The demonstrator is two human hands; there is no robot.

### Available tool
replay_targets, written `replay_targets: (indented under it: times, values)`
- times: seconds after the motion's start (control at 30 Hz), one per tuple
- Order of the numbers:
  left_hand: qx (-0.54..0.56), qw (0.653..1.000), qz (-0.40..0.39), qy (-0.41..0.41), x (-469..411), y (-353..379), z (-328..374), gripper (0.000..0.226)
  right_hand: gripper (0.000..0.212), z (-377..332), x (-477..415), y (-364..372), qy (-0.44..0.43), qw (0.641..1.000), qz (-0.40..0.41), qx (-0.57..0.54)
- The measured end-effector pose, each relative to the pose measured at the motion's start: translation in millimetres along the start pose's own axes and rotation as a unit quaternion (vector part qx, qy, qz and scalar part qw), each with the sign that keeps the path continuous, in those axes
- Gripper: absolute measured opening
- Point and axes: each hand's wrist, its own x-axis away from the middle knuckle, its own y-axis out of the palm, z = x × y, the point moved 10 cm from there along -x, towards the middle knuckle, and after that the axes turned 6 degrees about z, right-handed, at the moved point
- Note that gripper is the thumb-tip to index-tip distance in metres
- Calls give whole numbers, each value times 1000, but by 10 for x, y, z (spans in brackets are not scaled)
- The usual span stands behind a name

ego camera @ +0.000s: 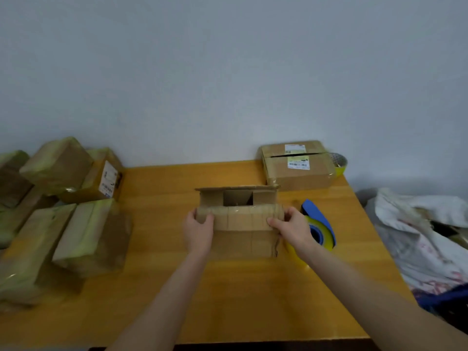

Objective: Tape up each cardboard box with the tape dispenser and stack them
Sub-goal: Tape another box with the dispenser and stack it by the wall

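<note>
Box point(243, 239), lying left–right, is gripped at its ends by left hand point(198, 229) and right hand point(291, 228); tape dispenser point(317, 214) is found just beside the right.

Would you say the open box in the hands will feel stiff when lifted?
Probably floppy: the open box has creased walls and untaped flaps. Likely light, since its visible interior looks empty. The torn right corner may buckle.

One view, head-worn: the table point(240, 300) is looked down upon from its near edge, close; the wall point(228, 72) is faced beyond.
</note>
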Motion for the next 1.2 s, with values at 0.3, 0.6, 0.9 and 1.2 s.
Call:
replay_targets:
  times: [0.3,0.6,0.9,1.2]
  values:
    - [-26,1000,-7,-5,514,537,73,55,22,305,-119,-682,-26,999,-3,37]
    - [-82,996,34,21,698,390,141,70,30,250,-236,-762,-88,976,-56,192]
    - [-492,749,-85,435,993,1061,908,73,85,144,-296,-796,-131,960,-15,249]
    - [-458,813,-158,322,691,935,424,63,52,41,-148,-513,-262,905,-42,332]
